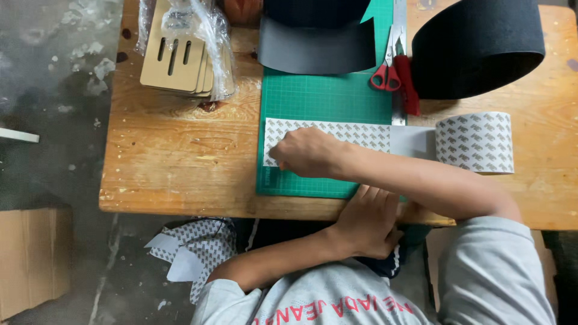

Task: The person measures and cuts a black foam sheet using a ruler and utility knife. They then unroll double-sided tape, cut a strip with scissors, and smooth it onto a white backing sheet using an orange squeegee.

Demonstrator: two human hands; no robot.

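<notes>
Worn, scratched orange-brown wooden desk (180, 150); matt green gridded rubbery cutting mat (325, 96); printed white paper-backed tape strip (337, 132); red plastic-handled metal scissors (388, 66).

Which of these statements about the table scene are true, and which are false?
1. The right hand rests on the patterned tape strip, which lies across the green cutting mat. True.
2. The left hand holds the red-handled scissors. False: the scissors lie untouched at the far end of the mat, and the left hand rests at the near edge of the wooden table.
3. The strip leads to a tape roll that sits on the table beside the mat. True.
4. The wooden boards lie on the mat. False: they lie in clear plastic at a far corner of the table, off the mat.
</notes>
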